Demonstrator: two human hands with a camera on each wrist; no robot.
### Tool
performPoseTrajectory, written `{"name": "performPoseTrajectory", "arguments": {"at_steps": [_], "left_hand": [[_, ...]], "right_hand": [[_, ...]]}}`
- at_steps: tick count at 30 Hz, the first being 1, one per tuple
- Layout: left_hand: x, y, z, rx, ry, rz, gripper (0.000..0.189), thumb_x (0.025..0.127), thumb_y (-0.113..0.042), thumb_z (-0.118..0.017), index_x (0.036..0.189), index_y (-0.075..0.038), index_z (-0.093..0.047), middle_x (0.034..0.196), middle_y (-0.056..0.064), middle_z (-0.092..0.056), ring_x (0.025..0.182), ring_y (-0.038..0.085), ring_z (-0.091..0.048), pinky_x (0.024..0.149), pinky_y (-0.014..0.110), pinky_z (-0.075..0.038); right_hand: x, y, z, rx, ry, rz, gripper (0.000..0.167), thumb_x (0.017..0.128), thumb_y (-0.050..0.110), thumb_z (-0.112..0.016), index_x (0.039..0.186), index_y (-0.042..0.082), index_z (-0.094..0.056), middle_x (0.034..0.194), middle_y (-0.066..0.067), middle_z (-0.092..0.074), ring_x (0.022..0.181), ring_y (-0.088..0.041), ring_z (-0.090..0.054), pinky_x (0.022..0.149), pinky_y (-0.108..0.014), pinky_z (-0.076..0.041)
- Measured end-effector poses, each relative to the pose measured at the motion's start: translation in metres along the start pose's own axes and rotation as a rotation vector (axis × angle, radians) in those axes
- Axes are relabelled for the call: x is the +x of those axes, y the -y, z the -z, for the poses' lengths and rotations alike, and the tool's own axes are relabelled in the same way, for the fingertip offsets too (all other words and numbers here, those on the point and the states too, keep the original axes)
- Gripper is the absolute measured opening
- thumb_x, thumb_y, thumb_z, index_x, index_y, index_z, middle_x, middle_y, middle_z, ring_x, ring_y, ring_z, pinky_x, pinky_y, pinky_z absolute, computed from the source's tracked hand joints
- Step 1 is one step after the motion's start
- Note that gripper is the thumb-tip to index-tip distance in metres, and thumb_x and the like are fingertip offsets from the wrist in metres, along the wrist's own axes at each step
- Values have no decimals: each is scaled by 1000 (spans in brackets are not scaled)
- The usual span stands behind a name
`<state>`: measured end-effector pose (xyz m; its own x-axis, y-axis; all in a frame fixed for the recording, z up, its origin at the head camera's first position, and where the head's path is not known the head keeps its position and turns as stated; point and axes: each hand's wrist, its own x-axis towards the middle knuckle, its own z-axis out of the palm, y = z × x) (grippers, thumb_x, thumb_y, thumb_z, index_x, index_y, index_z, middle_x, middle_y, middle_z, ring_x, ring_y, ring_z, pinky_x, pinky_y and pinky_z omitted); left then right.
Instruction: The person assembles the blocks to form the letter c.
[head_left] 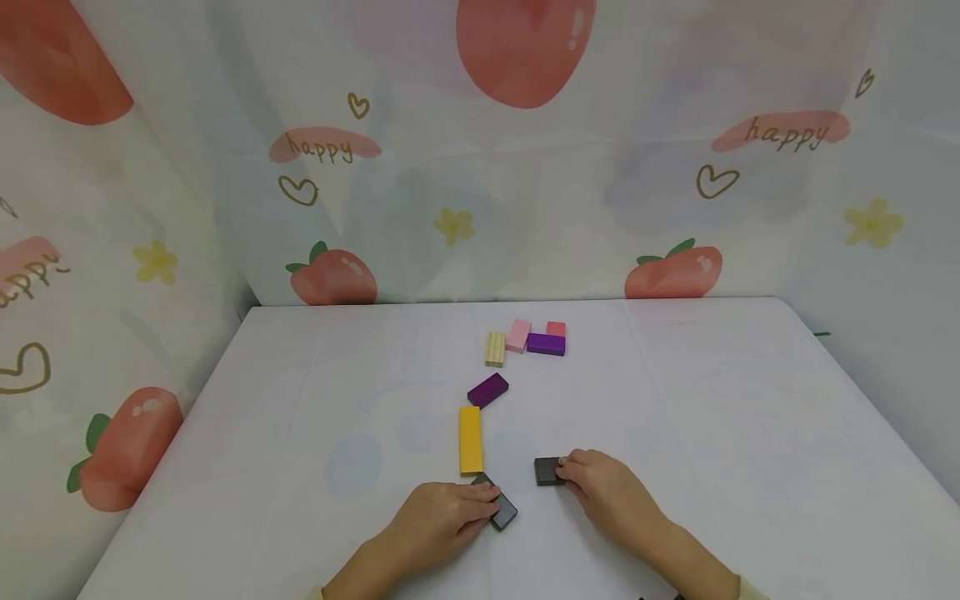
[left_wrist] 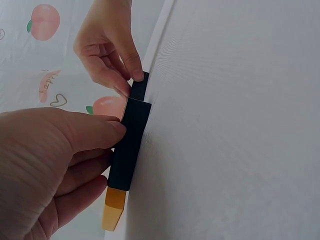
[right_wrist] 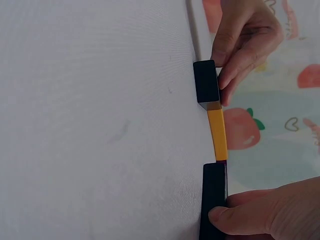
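My left hand (head_left: 442,521) pinches a dark grey block (head_left: 504,510) that lies slanted on the white table, its far corner by the near end of a yellow block (head_left: 470,442). In the left wrist view, the thumb and fingers of that hand are on the side of the dark block (left_wrist: 130,142). Off to the right, my right hand (head_left: 618,496) grips a second dark grey block (head_left: 548,472) by its right end. The right wrist view shows the thumb on this block (right_wrist: 214,187). A gap of bare cloth separates the two dark blocks.
Beyond the yellow block lies a dark purple block (head_left: 488,390), set at an angle. Farther back are a striped beige block (head_left: 496,349), a pink block (head_left: 519,336), a violet block (head_left: 546,344) and a red block (head_left: 556,328). Printed cloth (head_left: 525,200) hangs behind the table (head_left: 300,400).
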<state>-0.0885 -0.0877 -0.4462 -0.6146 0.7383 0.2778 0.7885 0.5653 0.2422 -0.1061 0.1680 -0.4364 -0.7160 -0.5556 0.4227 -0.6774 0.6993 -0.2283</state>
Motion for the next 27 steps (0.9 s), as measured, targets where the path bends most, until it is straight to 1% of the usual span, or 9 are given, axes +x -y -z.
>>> {"name": "performPoseTrajectory", "arguments": {"at_steps": [8,17,27], "left_hand": [[0,-1,0,-6,1,5,22,82,-18,-70,104,-15,-72,110,-6,-64,102,0,-56,81,16,-46],[2,-2,1,6,32,21,25,82,-19,-70,107,-16,-71,112,-8,-63,103,-1,-56,80,16,-47],[1,-1,0,3,27,24,25,82,-19,-70,107,-17,-71,112,-8,-63,103,-1,-55,80,16,-46]], "right_hand": [[-4,7,2,16,19,-3,22,63,-8,-77,83,2,-71,82,0,-64,77,-13,-61,68,-26,-52],[-10,11,3,9,-9,52,25,60,-7,-79,82,2,-70,83,0,-65,78,-14,-61,69,-27,-52],[-17,19,3,15,2,74,21,62,-4,-79,80,3,-71,84,-2,-65,78,-15,-62,68,-26,-52]]}}
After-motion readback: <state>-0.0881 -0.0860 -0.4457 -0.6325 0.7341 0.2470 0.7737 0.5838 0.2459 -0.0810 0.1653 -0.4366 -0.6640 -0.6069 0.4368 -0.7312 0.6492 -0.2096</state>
